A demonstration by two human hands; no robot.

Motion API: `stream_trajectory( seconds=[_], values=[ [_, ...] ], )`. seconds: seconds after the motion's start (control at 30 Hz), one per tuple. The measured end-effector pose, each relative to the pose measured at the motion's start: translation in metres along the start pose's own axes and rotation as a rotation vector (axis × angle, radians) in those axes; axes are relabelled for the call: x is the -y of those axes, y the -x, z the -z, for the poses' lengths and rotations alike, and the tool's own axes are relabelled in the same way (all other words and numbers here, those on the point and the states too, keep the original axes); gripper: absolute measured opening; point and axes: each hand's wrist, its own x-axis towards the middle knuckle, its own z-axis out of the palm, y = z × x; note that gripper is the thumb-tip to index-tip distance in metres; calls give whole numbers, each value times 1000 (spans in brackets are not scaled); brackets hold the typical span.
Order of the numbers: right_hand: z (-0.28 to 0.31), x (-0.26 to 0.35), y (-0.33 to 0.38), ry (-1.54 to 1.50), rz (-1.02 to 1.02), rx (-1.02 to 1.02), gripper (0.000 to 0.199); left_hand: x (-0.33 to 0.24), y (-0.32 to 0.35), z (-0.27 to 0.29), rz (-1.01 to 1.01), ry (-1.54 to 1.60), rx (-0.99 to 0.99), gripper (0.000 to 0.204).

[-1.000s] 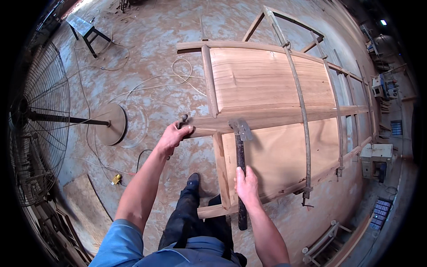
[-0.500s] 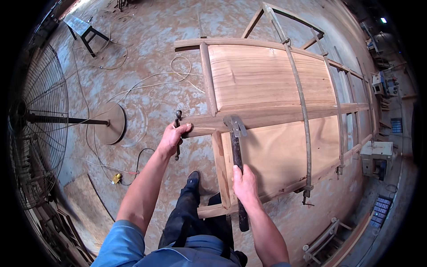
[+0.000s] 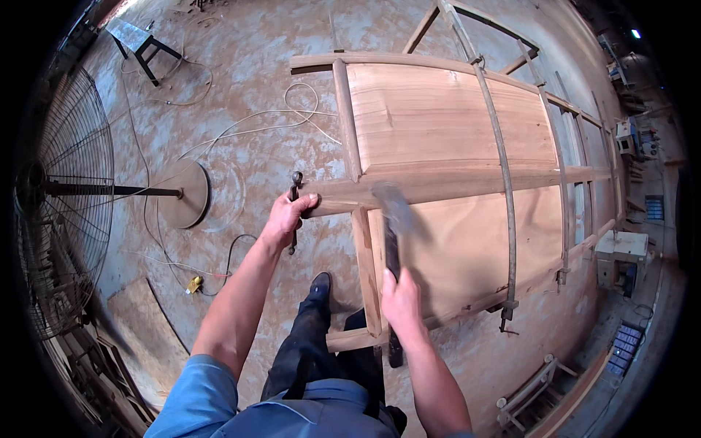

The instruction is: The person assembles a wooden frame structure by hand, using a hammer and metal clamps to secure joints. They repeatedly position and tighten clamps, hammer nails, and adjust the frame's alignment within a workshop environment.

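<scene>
My right hand is wrapped round the dark handle of a claw hammer. The hammer's head is smeared by motion over the middle rail of a wooden panelled door frame. At that rail's left end, my left hand is closed round a dark metal rod with a round knob at its top. The left thumb lies on the rail's end. Pale wood panels sit in the frame above and below the rail. Long metal bar clamps cross the frame on the right.
On the left stand a large caged fan and its round base. Loose cables trail over the stained floor. A small trestle bench is at the far left. Machines line the right side.
The hammer's head is blurred now, while the right hand keeps its grip. The door frame's far edge appears slightly higher in view. My left hand stays at the rail's end.
</scene>
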Motion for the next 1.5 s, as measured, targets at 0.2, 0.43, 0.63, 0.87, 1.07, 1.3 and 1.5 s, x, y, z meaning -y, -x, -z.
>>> stream_trajectory(
  seconds=[0.2,0.43,0.63,0.87,1.07,1.3,1.5],
  values=[
    [9,5,-2,-125,-105,102,35,5,-2,9,30,-5,-27,22],
    [12,4,-12,12,-82,127,39,2,-2,9,6,-79,-27,26],
    [44,-20,7,-52,-184,-40,39,1,0,5,13,-96,-61,26],
    [91,-76,8,-5,-302,-238,37,0,8,-6,-25,-241,-119,34],
    [107,-114,7,198,-401,-356,43,16,34,0,-171,-398,-221,45],
    [120,-157,-6,235,-318,-235,43,122,105,90,-3,-556,-249,31],
    [150,-158,24,-1,-372,87,54,237,204,156,311,-644,-292,21]
  ],
)
